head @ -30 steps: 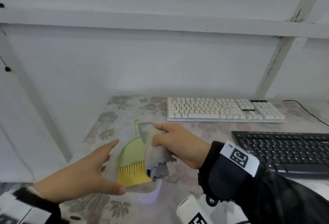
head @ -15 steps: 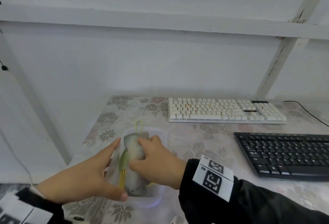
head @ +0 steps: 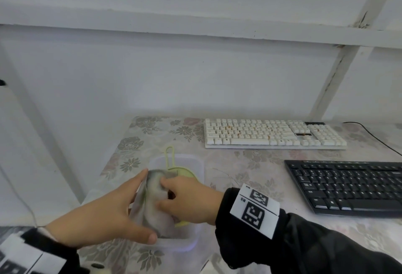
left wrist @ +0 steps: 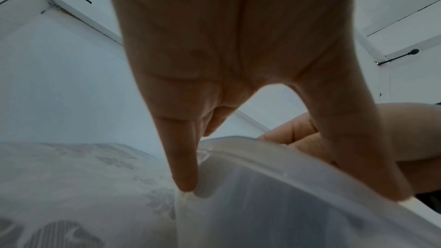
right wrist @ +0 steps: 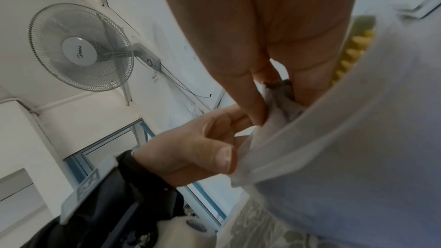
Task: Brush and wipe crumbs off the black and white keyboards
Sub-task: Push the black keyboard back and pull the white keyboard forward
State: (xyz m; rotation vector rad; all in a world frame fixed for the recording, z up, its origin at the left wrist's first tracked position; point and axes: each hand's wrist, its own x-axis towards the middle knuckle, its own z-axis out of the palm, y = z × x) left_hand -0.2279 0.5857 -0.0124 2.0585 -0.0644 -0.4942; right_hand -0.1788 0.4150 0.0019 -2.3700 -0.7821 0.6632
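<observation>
The white keyboard (head: 274, 134), dotted with brown crumbs, lies at the back of the table. Nearer, on the right, is the black keyboard (head: 348, 186). A translucent plastic container (head: 196, 165) stands at front left and holds a green brush (head: 185, 172) with yellow bristles (right wrist: 353, 48). My right hand (head: 161, 194) reaches into the container and pinches a grey cloth (head: 154, 191) lying over the brush. My left hand (head: 130, 204) braces the container's left wall with straight fingers (left wrist: 183, 167), thumb at the near corner.
The floral tablecloth (head: 250, 165) covers the table, whose left edge runs just beside the container. A black cable (head: 374, 136) leads off at back right. White wall and slanted beams stand behind. A wall fan (right wrist: 81, 48) shows in the right wrist view.
My right hand has come down with the grey cloth from above the container into it, covering most of the brush. My left hand has stayed against the container's side.
</observation>
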